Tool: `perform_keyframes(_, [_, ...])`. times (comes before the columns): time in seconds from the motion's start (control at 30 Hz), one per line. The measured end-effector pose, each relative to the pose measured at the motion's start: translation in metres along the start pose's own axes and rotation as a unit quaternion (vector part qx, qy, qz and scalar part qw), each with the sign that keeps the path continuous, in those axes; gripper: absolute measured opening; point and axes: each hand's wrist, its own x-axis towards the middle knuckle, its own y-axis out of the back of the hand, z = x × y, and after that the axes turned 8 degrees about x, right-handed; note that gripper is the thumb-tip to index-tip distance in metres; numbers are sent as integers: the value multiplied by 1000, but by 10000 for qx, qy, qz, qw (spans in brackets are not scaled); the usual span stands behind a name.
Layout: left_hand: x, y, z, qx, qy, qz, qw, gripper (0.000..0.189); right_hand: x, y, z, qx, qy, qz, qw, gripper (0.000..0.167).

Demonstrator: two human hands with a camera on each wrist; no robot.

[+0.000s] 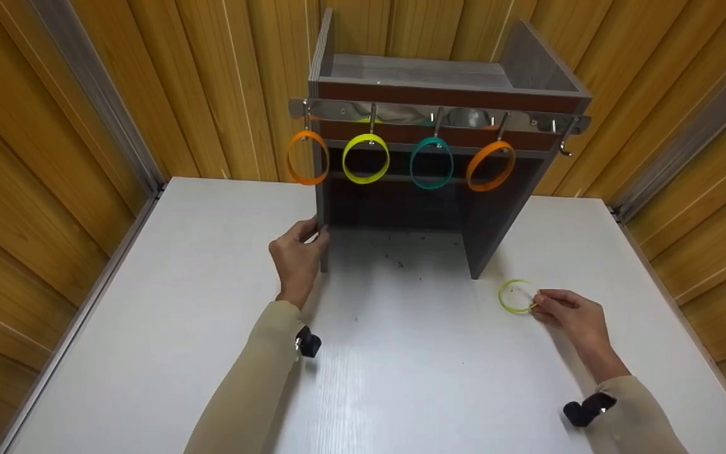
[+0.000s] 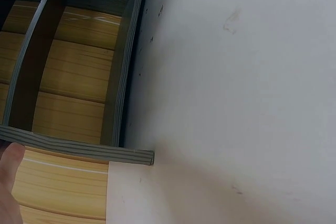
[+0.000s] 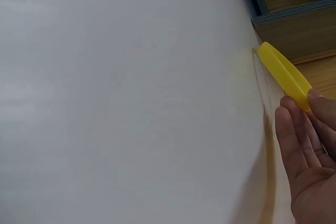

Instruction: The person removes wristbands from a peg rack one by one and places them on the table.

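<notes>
My left hand (image 1: pixel 298 255) holds the front edge of the left side panel of a grey wooden shelf (image 1: pixel 495 233); in the left wrist view its thumb (image 2: pixel 11 161) lies against the panel. My right hand (image 1: pixel 576 315) pinches a yellow ring (image 3: pixel 286 74) between thumb and fingers, just above the table to the right of the shelf. Across the shelf's front runs a metal hook rail (image 1: pixel 401 112). From its hooks hang an orange ring (image 1: pixel 305 183), a yellow-green ring (image 1: pixel 366 181), a teal ring (image 1: pixel 431 186) and another orange ring (image 1: pixel 489 188). A hook (image 1: pixel 566 142) sticks out at the rail's right end.
The shelf stands at the back of a white table (image 1: pixel 388 378), with small dark specks (image 1: pixel 401 265) on the surface under it. Yellow wood-plank walls (image 1: pixel 224 94) enclose the table at the back and sides.
</notes>
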Motion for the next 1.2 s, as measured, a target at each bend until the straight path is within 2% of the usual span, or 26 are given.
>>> perform_keyframes(0.23, [0,0,0,48,-10,-9,10000,18,-1,-6,2,-726,214,65,9971,43])
perform_keyframes(0.43, [1,0,-1,-34,-19,-4,10000,17,-2,-8,0,-1560,371,-7,9871,42])
perform_keyframes(0.53, [1,-1,-1,-3,-40,14,10000,17,-3,-9,-1,-2065,517,30,9771,41])
perform_keyframes(0.67, [2,-1,-1,73,-46,-35,10000,18,-7,-10,-5,-2782,873,137,9564,38])
perform_keyframes(0.73, [1,-1,0,80,-50,-44,9999,18,-9,-12,-7,-2974,1052,175,9488,38])
perform_keyframes(0.83, [1,-1,0,58,-63,-27,10000,19,-10,-14,-14,-3116,1341,253,9403,37])
perform_keyframes(0.93, [1,-1,0,33,-76,0,10000,19,-10,-18,-24,-3101,1572,355,9370,38])
perform_keyframes(1.2, [-1,-1,1,31,58,-36,10000,19,-10,-28,-60,-2635,1847,510,9454,41])
